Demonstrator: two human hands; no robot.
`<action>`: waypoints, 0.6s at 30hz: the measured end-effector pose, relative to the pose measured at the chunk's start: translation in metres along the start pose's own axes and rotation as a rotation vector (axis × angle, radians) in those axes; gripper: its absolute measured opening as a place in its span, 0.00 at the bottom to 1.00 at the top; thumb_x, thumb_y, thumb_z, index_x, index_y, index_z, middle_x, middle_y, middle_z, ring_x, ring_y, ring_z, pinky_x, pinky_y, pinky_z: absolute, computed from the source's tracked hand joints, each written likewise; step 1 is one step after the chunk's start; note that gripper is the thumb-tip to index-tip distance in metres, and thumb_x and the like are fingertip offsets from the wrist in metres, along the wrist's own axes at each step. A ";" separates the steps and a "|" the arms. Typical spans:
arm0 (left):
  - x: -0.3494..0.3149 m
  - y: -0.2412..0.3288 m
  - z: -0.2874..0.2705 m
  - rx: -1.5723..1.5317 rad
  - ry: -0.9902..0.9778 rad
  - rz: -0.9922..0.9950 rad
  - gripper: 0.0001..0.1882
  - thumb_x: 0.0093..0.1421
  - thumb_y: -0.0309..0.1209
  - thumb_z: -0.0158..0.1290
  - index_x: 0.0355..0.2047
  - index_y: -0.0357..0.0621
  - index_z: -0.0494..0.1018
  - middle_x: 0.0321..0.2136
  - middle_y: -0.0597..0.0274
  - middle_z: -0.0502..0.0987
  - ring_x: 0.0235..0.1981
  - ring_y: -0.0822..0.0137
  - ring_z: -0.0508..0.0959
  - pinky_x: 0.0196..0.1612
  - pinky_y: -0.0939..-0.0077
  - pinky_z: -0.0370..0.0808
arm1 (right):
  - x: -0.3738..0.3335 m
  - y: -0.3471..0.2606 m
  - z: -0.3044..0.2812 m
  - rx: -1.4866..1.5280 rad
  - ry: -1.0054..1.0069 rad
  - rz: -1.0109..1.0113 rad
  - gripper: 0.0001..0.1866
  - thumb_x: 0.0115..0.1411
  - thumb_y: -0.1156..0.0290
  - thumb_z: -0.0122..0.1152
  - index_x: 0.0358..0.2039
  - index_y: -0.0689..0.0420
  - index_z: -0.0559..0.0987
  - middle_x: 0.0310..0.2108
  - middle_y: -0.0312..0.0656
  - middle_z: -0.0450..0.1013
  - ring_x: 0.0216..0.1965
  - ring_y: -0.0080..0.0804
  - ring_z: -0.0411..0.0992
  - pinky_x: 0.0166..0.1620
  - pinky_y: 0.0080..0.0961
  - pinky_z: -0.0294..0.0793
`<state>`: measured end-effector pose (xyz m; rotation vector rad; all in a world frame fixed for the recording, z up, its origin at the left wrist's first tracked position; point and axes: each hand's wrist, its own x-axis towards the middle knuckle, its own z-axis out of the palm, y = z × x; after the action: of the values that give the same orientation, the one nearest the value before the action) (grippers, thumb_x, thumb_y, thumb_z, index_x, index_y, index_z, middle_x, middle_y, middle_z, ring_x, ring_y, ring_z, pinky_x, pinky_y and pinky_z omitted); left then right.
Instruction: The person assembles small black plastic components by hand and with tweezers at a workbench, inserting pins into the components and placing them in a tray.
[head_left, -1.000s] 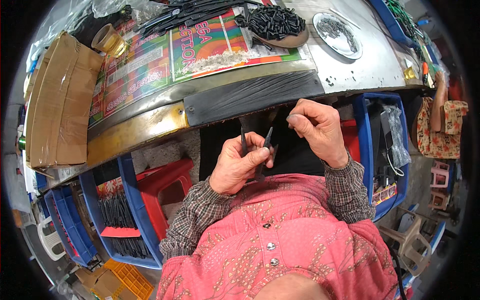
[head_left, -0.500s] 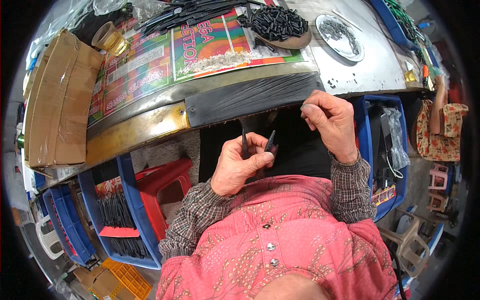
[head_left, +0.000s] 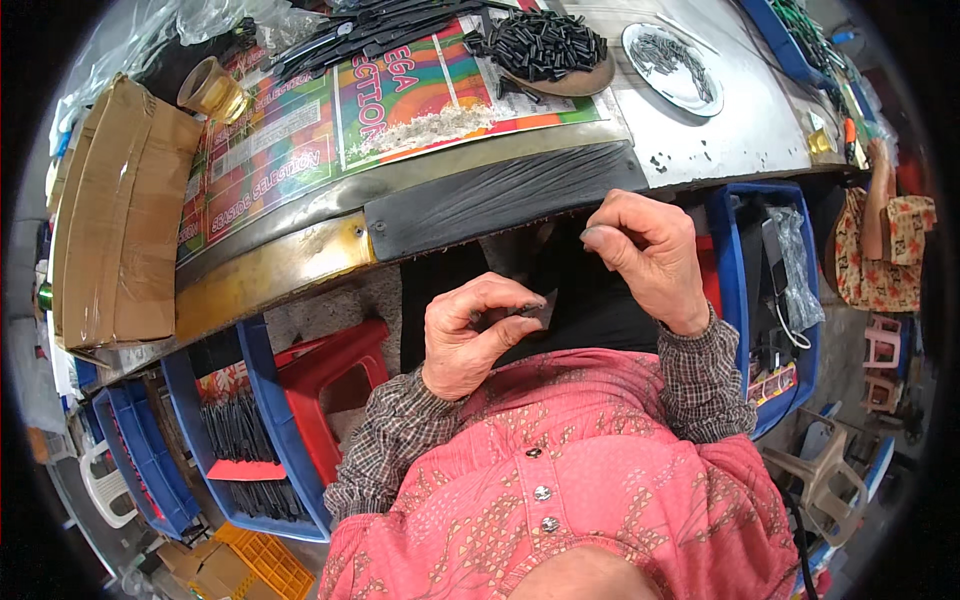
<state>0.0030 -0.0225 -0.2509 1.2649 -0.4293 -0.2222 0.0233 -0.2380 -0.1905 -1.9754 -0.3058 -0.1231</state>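
Note:
In front of the table edge, over my dark-clad lap, my left hand point(head_left: 468, 338) is closed, thumb against curled fingers. A small greyish sliver point(head_left: 545, 309) shows at its fingertips; its kind is unclear. My right hand point(head_left: 650, 258) is raised to the right, near the end of a dark grooved pad point(head_left: 500, 200) on the table edge. Its thumb and index finger are pinched together; what they hold, if anything, cannot be made out. Beyond the pad, many short black tubes point(head_left: 545, 45) are heaped on a round brown board point(head_left: 575, 82).
A white plate point(head_left: 632, 48) with small dark pieces stands at the far right. Long black strips point(head_left: 390, 28), a cup point(head_left: 215, 92) and a cardboard box point(head_left: 125, 220) are on the left. Blue crates point(head_left: 728, 290) and a red stool point(head_left: 300, 385) flank my lap.
The slim dark pieces standing up from my left hand no longer show; its fingers have curled in more. My right hand has shifted slightly left and down.

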 end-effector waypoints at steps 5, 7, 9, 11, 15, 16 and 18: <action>-0.001 0.000 0.000 0.015 0.003 0.020 0.08 0.50 0.20 0.62 0.32 0.35 0.77 0.30 0.55 0.78 0.32 0.65 0.77 0.37 0.74 0.74 | -0.001 -0.003 0.004 -0.019 -0.024 -0.089 0.08 0.56 0.73 0.63 0.26 0.64 0.77 0.20 0.38 0.68 0.21 0.25 0.66 0.26 0.21 0.64; 0.001 -0.001 -0.002 -0.011 0.004 0.012 0.08 0.50 0.20 0.62 0.32 0.35 0.77 0.30 0.55 0.79 0.32 0.65 0.77 0.37 0.74 0.74 | 0.000 -0.003 0.006 -0.020 -0.027 -0.099 0.07 0.55 0.74 0.64 0.26 0.64 0.77 0.20 0.39 0.68 0.22 0.26 0.66 0.25 0.22 0.64; 0.001 -0.002 -0.003 0.005 -0.005 0.028 0.08 0.50 0.20 0.62 0.32 0.35 0.78 0.30 0.55 0.78 0.32 0.65 0.77 0.37 0.74 0.74 | 0.000 -0.003 0.007 -0.026 -0.023 -0.109 0.07 0.55 0.74 0.64 0.26 0.64 0.77 0.20 0.39 0.69 0.21 0.26 0.66 0.25 0.22 0.64; 0.002 -0.005 -0.005 0.014 -0.028 0.068 0.09 0.51 0.19 0.61 0.33 0.35 0.77 0.31 0.55 0.78 0.32 0.68 0.78 0.35 0.78 0.74 | -0.001 -0.002 0.008 -0.031 -0.019 -0.120 0.06 0.55 0.74 0.64 0.26 0.64 0.77 0.21 0.39 0.69 0.21 0.26 0.67 0.25 0.22 0.64; 0.001 -0.009 -0.004 0.014 -0.050 0.113 0.09 0.51 0.17 0.60 0.35 0.35 0.77 0.32 0.56 0.78 0.31 0.71 0.78 0.34 0.82 0.74 | -0.002 -0.004 0.007 -0.030 -0.031 -0.120 0.06 0.55 0.75 0.63 0.26 0.64 0.77 0.21 0.39 0.69 0.21 0.26 0.67 0.25 0.22 0.64; 0.001 -0.009 -0.004 0.015 -0.050 0.114 0.09 0.51 0.17 0.60 0.35 0.35 0.77 0.32 0.56 0.78 0.31 0.71 0.78 0.34 0.82 0.74 | -0.002 -0.004 0.007 -0.037 -0.038 -0.116 0.06 0.55 0.75 0.64 0.26 0.64 0.77 0.21 0.39 0.69 0.21 0.26 0.67 0.25 0.21 0.64; 0.001 -0.010 -0.004 0.013 -0.051 0.111 0.09 0.51 0.17 0.60 0.35 0.35 0.78 0.32 0.56 0.78 0.31 0.71 0.78 0.34 0.82 0.74 | -0.003 -0.004 0.007 -0.027 -0.033 -0.120 0.06 0.55 0.75 0.64 0.26 0.64 0.77 0.21 0.39 0.69 0.21 0.26 0.66 0.25 0.22 0.64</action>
<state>0.0063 -0.0227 -0.2609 1.2464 -0.5435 -0.1580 0.0191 -0.2301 -0.1907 -1.9875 -0.4466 -0.1732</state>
